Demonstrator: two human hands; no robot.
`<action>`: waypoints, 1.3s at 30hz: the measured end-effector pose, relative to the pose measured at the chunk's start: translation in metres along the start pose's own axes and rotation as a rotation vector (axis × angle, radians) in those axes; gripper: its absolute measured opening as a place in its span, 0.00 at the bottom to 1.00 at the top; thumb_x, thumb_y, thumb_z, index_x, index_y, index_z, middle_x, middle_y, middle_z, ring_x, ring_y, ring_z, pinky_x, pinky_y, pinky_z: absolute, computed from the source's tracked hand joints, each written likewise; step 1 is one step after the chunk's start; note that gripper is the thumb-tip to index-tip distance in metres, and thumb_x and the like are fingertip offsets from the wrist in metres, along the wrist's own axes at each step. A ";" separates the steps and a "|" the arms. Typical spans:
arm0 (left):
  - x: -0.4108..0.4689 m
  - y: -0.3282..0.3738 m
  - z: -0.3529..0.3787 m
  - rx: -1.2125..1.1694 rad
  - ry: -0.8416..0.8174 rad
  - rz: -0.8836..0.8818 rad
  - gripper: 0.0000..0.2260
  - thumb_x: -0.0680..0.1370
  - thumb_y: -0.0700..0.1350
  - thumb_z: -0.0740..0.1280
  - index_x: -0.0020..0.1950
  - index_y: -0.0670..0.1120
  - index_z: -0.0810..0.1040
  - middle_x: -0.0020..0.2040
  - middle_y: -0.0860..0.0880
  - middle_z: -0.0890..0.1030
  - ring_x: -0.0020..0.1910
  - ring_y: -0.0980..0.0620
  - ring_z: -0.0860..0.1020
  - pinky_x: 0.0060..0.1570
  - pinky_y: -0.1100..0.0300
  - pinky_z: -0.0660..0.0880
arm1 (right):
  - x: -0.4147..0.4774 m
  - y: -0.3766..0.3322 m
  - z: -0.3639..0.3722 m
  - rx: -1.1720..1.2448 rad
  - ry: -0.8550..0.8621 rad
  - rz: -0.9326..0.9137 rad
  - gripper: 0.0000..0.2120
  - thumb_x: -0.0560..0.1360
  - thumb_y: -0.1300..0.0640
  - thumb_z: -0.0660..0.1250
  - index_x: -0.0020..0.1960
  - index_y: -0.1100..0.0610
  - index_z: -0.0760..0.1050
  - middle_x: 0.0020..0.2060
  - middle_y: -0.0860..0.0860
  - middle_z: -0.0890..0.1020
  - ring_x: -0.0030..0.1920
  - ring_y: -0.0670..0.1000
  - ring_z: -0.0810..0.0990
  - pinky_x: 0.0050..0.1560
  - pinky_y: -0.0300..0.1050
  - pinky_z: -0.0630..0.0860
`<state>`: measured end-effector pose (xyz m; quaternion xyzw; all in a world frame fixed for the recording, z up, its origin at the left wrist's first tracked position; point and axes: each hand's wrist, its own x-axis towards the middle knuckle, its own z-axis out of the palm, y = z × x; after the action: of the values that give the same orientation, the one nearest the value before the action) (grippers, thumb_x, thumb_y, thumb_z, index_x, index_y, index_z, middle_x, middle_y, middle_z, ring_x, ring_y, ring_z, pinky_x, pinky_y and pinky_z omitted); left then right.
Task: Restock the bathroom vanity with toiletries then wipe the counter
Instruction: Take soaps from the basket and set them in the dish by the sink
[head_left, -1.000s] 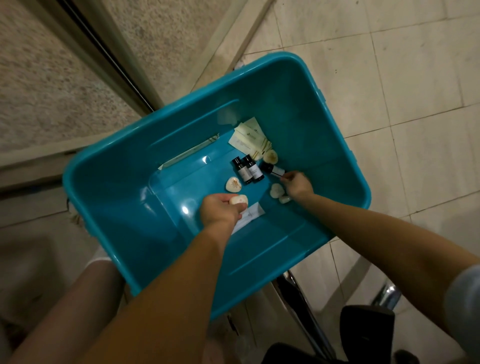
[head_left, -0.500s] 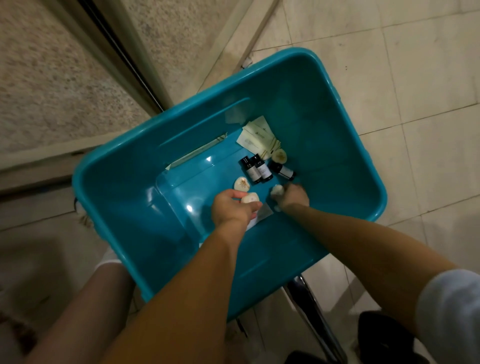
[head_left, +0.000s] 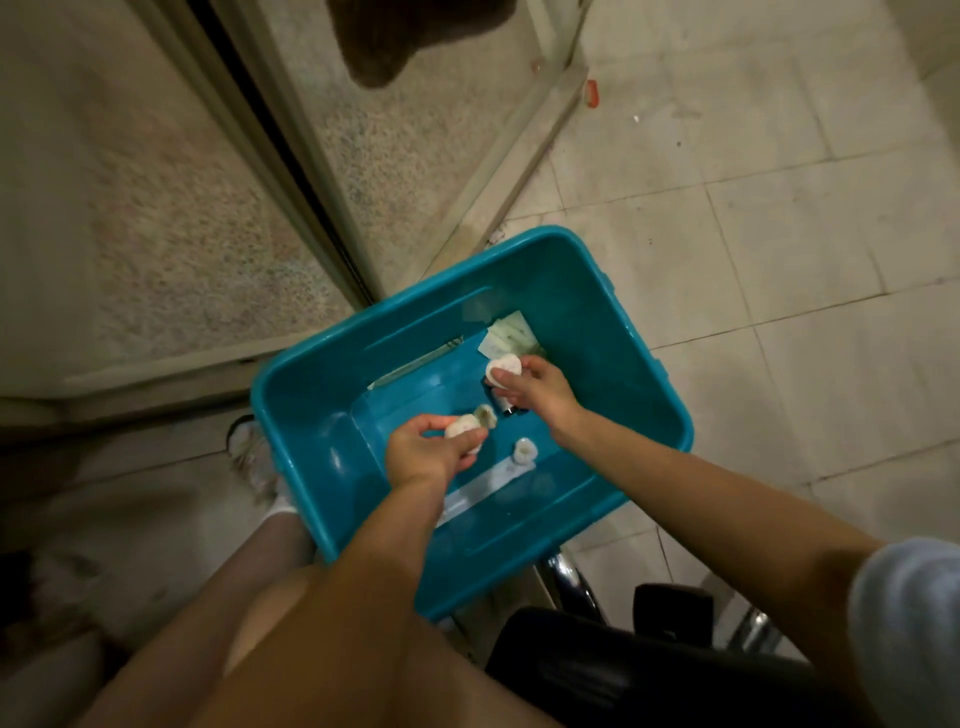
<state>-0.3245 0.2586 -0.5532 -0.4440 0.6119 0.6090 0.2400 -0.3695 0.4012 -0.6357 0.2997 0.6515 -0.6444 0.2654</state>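
Observation:
A teal plastic bin (head_left: 649, 364) sits on the floor below me. My left hand (head_left: 428, 452) is over its middle, shut on a small white wrapped soap (head_left: 462, 427), with another round packet (head_left: 485, 414) just beyond it. My right hand (head_left: 537, 389) is near the bin's far side, shut on a second white wrapped soap (head_left: 503, 366). Small dark bottles (head_left: 511, 410) lie mostly hidden under my right hand. One more round white packet (head_left: 524, 451) and a flat white tube (head_left: 488, 486) lie on the bin floor. Pale sachets (head_left: 509, 335) rest against the far wall.
The bin stands on pale floor tiles (head_left: 779, 234) beside a glass shower door frame (head_left: 291, 171). A black chair seat with chrome legs (head_left: 623, 670) is at the lower right. My legs and a white shoe (head_left: 249, 457) are to the bin's left.
Both hands have risen from the bin floor, each now holding a white wrapped soap. The camera has pulled back, so the bin looks smaller and lower in view.

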 end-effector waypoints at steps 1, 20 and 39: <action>-0.011 0.002 -0.003 -0.020 0.012 0.012 0.12 0.68 0.34 0.75 0.36 0.45 0.73 0.36 0.46 0.76 0.33 0.51 0.77 0.25 0.70 0.76 | -0.012 -0.008 0.001 0.024 -0.036 -0.014 0.11 0.73 0.60 0.71 0.53 0.56 0.73 0.49 0.56 0.82 0.40 0.49 0.82 0.50 0.45 0.77; -0.288 0.102 -0.134 -0.608 0.159 0.650 0.11 0.75 0.38 0.69 0.57 0.39 0.75 0.39 0.47 0.78 0.36 0.54 0.77 0.35 0.67 0.76 | -0.316 -0.194 0.078 0.065 -0.536 -0.477 0.09 0.81 0.53 0.57 0.51 0.52 0.75 0.39 0.44 0.85 0.41 0.45 0.79 0.38 0.40 0.66; -0.518 0.098 -0.455 -1.065 0.661 0.961 0.15 0.74 0.33 0.68 0.61 0.33 0.75 0.51 0.39 0.78 0.47 0.43 0.78 0.28 0.66 0.78 | -0.611 -0.269 0.350 -0.200 -1.163 -0.697 0.17 0.75 0.69 0.64 0.63 0.64 0.72 0.46 0.57 0.81 0.44 0.51 0.82 0.40 0.35 0.80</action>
<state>-0.0397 -0.0611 -0.0032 -0.3440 0.4023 0.6935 -0.4887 -0.1657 0.0249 -0.0149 -0.3484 0.5180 -0.6850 0.3757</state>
